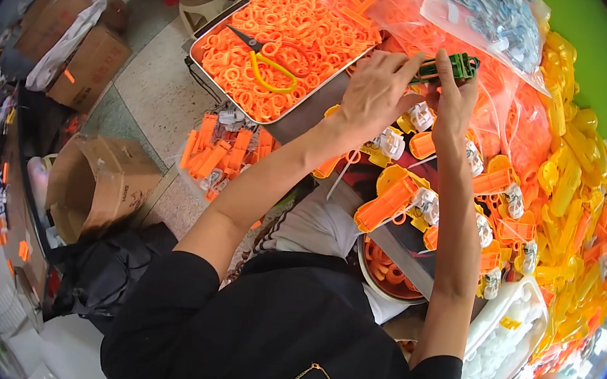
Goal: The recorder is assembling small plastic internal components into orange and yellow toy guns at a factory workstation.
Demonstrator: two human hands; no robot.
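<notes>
Small green part (450,68) is being pinched between thumb and fingers of the right hand (452,100). Its left end is being partly covered by the left hand (372,96), so that grip honestly can't be told. Probably light, stiff, kinda slick plastic, best being taken by the ends. Both arms (276,165) are being held outstretched over the table (403,256), right of the tray's (260,119) far right corner.

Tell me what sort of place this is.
Probably a small assembly workshop: a tray heaped with orange rings, a big pile of yellow plastic parts, and cardboard boxes.
</notes>
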